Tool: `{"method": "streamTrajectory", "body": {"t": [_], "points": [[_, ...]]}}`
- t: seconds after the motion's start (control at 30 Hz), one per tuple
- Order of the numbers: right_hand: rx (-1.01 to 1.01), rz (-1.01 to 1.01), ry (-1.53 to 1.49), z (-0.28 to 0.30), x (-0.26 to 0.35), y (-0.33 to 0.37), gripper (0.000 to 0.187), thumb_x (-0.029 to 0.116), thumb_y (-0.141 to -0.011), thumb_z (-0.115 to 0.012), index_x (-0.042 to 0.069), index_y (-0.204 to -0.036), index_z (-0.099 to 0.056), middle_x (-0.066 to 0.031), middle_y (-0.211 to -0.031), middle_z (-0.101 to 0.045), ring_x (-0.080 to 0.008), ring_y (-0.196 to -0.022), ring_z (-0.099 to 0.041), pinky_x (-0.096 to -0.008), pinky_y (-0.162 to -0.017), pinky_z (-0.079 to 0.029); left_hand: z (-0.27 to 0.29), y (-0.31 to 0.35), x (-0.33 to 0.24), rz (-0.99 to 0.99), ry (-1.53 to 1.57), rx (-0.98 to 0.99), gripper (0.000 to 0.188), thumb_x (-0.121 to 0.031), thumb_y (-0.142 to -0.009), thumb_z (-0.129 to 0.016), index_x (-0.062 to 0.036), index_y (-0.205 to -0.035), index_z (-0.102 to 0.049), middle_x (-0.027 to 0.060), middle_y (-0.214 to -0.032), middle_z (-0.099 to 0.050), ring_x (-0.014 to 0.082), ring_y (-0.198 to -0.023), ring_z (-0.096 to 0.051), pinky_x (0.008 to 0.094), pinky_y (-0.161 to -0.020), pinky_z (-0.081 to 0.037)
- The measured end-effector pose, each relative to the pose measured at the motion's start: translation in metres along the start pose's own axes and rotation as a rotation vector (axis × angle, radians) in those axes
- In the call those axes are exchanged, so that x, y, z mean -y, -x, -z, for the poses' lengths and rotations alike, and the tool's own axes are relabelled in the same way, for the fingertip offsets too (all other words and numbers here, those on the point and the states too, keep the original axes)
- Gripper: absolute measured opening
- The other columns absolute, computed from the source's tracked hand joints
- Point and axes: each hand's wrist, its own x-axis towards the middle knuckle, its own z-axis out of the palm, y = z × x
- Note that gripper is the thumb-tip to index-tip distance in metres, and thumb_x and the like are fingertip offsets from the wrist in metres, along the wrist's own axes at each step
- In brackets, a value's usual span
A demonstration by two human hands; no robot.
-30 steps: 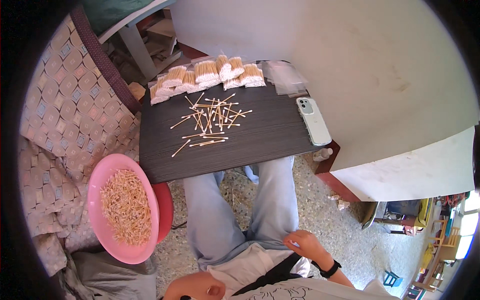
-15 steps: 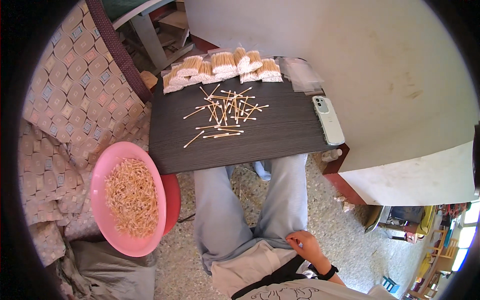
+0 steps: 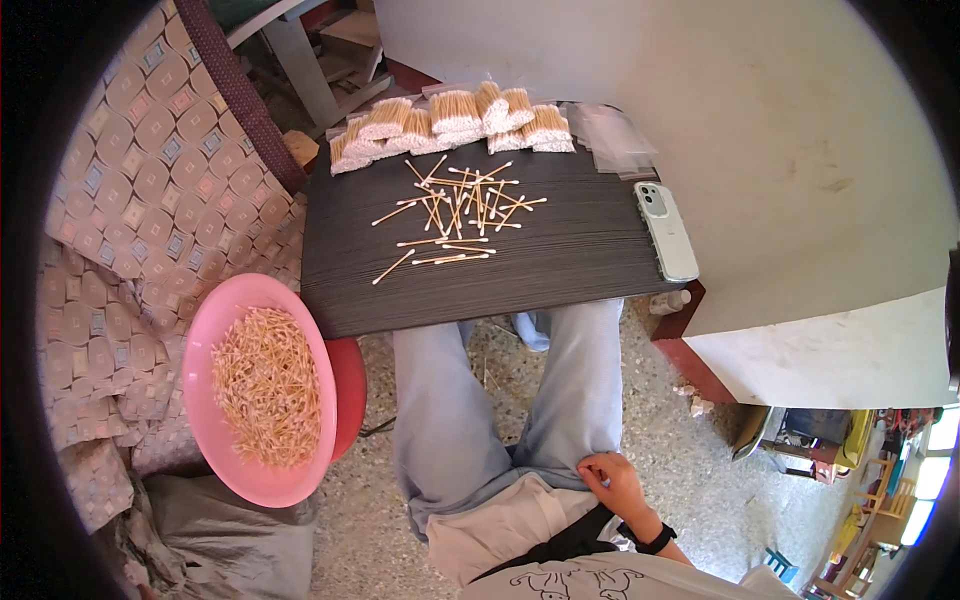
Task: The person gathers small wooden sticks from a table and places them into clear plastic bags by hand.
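Note:
My right hand (image 3: 612, 482) rests on my right thigh, fingers loosely curled in, and nothing shows in it. A dark band circles that wrist. My left hand is out of sight. Ahead of me, loose cotton swabs (image 3: 462, 203) with white tips lie crisscrossed on the dark table (image 3: 560, 270). A few more lie in a rough row nearer me. Along the table's far edge, clear bags packed with cotton swabs (image 3: 455, 112) are piled together. To my left, a pink basin (image 3: 203, 400) holds a large heap of loose cotton swabs (image 3: 265, 385).
Flat clear plastic bags (image 3: 612, 140) lie at the far right corner. A pale green phone (image 3: 668, 232) lies at the table's right edge. A red stool-like support (image 3: 350, 395) stands under the basin. Patterned fabric (image 3: 140, 180) hangs at left; a wall (image 3: 790, 180) rises at right.
The view has shifted slightly, so the table and its contents sit a little higher and farther right. My right hand stays on my thigh; nothing has been picked up.

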Motion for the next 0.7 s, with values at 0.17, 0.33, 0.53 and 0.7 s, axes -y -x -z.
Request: {"method": "streamTrajectory", "body": {"t": [0.17, 0.33, 0.53, 0.7], "points": [[-0.003, 0.041, 0.019, 0.001, 0.002, -0.003, 0.005, 0.01, -0.08, -0.064, 0.006, -0.084, -0.064, -0.0077, -0.072, -0.06, -0.023, -0.061, -0.056, -0.0335, -0.058, -0.045, 0.003, 0.003, -0.003, -0.008, 0.008, -0.014, 0.031, -0.034, -0.084, -0.062, -0.0103, -0.105, -0.064, 0.0095, -0.103, -0.064, 0.0228, -0.095, -0.059, 0.0352, -0.086, -0.044], [-0.02, 0.035, -0.001, 0.002, -0.004, -0.005, 0.005, 0.011, -0.079, -0.065, 0.008, -0.083, -0.065, -0.0077, -0.07, -0.06, -0.0233, -0.06, -0.056, -0.0341, -0.057, -0.045, 0.009, -0.002, -0.01, -0.022, -0.004, -0.009, 0.029, -0.032, -0.085, -0.061, -0.0099, -0.104, -0.065, 0.0085, -0.101, -0.065, 0.0213, -0.093, -0.06, 0.0337, -0.084, -0.045], [0.082, 0.009, 0.08, 0.008, 0.0, -0.014, 0.006, 0.016, -0.081, -0.065, 0.011, -0.084, -0.065, -0.0073, -0.066, -0.059, -0.0235, -0.06, -0.059, -0.0342, -0.056, -0.047, 0.017, -0.009, -0.018, -0.058, -0.024, -0.005, 0.027, -0.029, -0.086, -0.06, -0.0094, -0.103, -0.066, 0.0073, -0.099, -0.066, 0.0194, -0.09, -0.061, 0.0319, -0.082, -0.046], [0.115, 0.05, 0.007, 0.003, -0.014, -0.005, 0.01, 0.02, -0.082, -0.064, 0.012, -0.088, -0.064, -0.0076, -0.068, -0.061, -0.0242, -0.062, -0.061, -0.0343, -0.056, -0.048, 0.027, -0.014, -0.024, -0.13, -0.072, 0.061, 0.025, -0.027, -0.087, -0.059, -0.009, -0.102, -0.066, 0.0062, -0.097, -0.067, 0.0178, -0.088, -0.062, 0.0305, -0.08, -0.047]]}}
